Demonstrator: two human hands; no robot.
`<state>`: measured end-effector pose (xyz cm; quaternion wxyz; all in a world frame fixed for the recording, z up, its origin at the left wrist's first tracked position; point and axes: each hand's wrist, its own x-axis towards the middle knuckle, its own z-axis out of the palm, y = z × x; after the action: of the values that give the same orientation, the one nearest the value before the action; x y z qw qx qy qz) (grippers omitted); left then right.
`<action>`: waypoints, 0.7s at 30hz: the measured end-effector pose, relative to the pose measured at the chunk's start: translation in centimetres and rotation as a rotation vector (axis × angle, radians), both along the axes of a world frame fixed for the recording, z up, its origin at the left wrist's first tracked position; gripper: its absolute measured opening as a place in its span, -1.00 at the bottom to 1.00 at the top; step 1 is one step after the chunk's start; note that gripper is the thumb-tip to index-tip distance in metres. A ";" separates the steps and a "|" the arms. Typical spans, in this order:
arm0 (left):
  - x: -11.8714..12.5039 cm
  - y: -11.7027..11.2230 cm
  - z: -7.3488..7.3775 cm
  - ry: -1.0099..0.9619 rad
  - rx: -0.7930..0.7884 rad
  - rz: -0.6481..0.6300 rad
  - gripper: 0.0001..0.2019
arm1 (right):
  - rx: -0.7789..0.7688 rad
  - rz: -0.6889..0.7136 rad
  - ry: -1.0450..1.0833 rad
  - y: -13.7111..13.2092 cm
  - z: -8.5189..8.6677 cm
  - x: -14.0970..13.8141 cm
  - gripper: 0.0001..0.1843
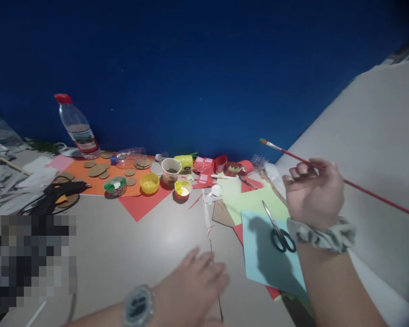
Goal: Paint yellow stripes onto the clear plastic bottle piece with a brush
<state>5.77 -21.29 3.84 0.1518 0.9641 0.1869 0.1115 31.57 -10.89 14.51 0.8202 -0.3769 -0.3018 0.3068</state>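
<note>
Left hand point(194, 286), kinda blurry, grip loosely wide, is over a messy grey bench point(136, 250) by a deep blue wall point(201, 81), while right hand point(316, 197) holds a red-handled paintbrush point(378, 197).

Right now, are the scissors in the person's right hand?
No: the right hand holds a red-handled paintbrush, while the scissors lie on light-blue paper.

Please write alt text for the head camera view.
A person's right hand holds a red paintbrush; the left hand, blurred, is over a grey table. Scissors lie on blue paper, with a paper cup and red-capped bottle farther back.
</note>
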 end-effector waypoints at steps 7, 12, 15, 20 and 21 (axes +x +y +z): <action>12.7 -5.5 -6.0 -0.140 0.297 -0.135 -0.57 | 0.123 -0.061 0.075 0.3 4.9 1.7 -0.54; 14.7 -4.4 -5.3 0.030 0.119 0.018 -0.28 | 0.150 -0.043 0.080 0.0 5.4 1.7 -0.58; 14.9 -4.0 -5.4 0.056 0.017 0.006 -0.23 | 0.156 -0.037 0.074 -0.1 5.5 1.6 -0.60; 17.0 -5.1 -6.1 -0.100 -0.194 -0.026 -0.48 | 0.222 -0.042 0.184 0.2 7.1 1.6 -0.58; 17.4 -5.4 -6.2 -0.122 -0.343 0.034 -0.45 | 0.229 -0.042 0.199 0.3 7.5 1.7 -0.57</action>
<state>23.20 -26.69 -2.31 0.3231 0.9123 0.2098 0.1390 33.22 -10.57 22.04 0.8898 -0.2550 -0.2441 0.2891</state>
